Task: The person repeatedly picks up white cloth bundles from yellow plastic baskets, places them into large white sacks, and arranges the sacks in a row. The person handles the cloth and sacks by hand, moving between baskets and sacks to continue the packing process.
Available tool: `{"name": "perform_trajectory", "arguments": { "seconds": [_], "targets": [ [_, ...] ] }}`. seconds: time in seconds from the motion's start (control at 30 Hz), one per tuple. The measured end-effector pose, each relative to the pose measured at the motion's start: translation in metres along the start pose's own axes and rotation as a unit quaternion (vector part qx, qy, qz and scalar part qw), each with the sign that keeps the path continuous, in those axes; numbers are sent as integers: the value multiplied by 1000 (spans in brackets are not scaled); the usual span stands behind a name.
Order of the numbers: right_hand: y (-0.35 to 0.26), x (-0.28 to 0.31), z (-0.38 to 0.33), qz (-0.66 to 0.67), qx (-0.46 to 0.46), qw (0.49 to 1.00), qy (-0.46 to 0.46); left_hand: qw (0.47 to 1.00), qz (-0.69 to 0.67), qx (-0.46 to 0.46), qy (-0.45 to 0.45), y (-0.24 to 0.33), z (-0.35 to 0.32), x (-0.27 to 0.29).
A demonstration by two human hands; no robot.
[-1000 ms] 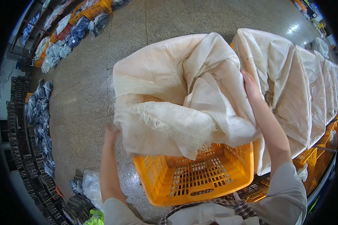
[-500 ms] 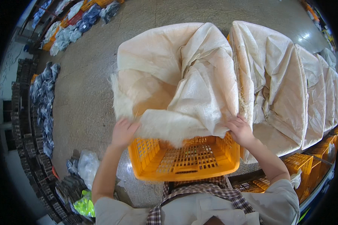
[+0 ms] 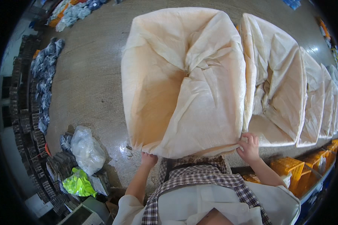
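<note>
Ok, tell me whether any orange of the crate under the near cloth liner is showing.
No: the cloth liner drapes the near crate completely, both hands gripping its front edge.

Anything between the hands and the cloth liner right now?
Nothing visible. Left hand and right hand both touch the near hem of the liner, one at each front corner. The crate under it is fully covered, so what lies beneath the cloth can't be seen.
</note>
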State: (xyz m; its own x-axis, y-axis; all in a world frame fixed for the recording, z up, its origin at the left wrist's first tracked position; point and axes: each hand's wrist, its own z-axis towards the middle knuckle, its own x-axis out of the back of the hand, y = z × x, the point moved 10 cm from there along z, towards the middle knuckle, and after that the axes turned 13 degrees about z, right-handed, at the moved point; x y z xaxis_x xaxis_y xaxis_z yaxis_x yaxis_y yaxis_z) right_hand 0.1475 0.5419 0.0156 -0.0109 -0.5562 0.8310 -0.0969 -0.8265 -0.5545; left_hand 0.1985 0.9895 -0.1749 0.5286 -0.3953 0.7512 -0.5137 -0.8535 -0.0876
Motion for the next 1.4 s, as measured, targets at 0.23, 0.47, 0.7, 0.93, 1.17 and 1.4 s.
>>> {"name": "perform_trajectory", "arguments": {
  "seconds": [0.23,0.47,0.7,0.93,1.17,1.4],
  "targets": [
    [23,-11,-35,6,-240,971,-8,979,23,-50,194,11,-30,45],
    [40,-42,-72,173,-360,912,94,914,-159,-120,354,-40,-102,141],
    [88,-139,-109,91,-403,904,115,867,-158,-254,398,7,-33,257],
    [129,-227,-84,371,-274,839,289,935,-20,-301,184,127,114,229],
    [145,-234,-59,416,-293,806,301,951,-32,-273,-140,126,256,15],
    [22,-68,-115,163,-324,788,497,909,-390,-126,-77,97,362,112]
  ]
}}
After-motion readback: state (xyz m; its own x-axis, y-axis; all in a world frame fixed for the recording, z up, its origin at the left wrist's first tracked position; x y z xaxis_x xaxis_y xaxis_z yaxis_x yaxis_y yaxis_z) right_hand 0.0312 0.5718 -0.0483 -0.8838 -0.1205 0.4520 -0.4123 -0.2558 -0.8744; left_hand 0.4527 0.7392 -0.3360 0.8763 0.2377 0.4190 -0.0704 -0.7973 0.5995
